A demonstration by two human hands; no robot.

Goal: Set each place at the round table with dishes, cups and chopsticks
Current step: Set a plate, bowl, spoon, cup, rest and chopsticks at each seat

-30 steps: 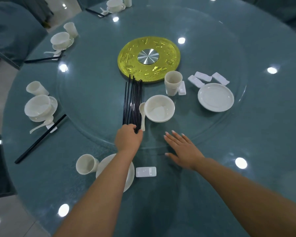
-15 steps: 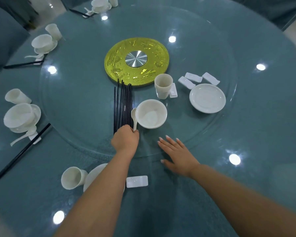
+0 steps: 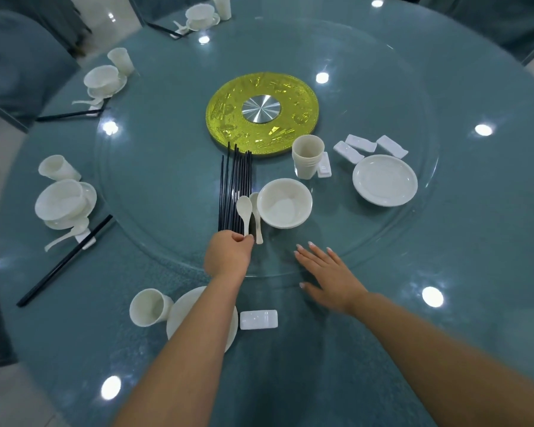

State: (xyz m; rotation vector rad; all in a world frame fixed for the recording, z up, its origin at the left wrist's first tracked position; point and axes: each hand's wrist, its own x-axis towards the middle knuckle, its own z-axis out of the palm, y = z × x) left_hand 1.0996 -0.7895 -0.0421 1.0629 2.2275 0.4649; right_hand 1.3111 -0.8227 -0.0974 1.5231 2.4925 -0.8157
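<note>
In the head view, your left hand (image 3: 228,257) is in the lower centre of the frame, and its fingers pinch the handle of a white spoon (image 3: 245,211). The bowl of this spoon is above the near ends of the black chopsticks (image 3: 235,189), which lie in a bundle on the glass turntable (image 3: 154,186). A second spoon (image 3: 256,217) lies just beside the first one, between it and the white bowl (image 3: 284,203).

Your right hand (image 3: 327,272) is to the right of the left one. Its fingers are straight and spread, and it rests flat at the near edge of the turntable; it holds nothing.

In the centre of the frame there is a gold disc (image 3: 261,114) with raised marks on it, but I cannot read any writing there. Right of the bowl stand the stacked cups (image 3: 307,155), with one chopstick rest (image 3: 323,169) touching them. Further right is a flat plate (image 3: 384,180) and three more rests (image 3: 359,146) just above it.

At the bottom of the frame, on the round table (image 3: 444,334), a cup (image 3: 148,306) lies on its side beside a plate (image 3: 179,312) partly hidden under your left arm, and a white rest (image 3: 258,319) is just right of it. At the left edge, one finished place (image 3: 62,201) has a bowl on a plate, a cup, a spoon and chopsticks. Two more such places are in the upper left.
</note>
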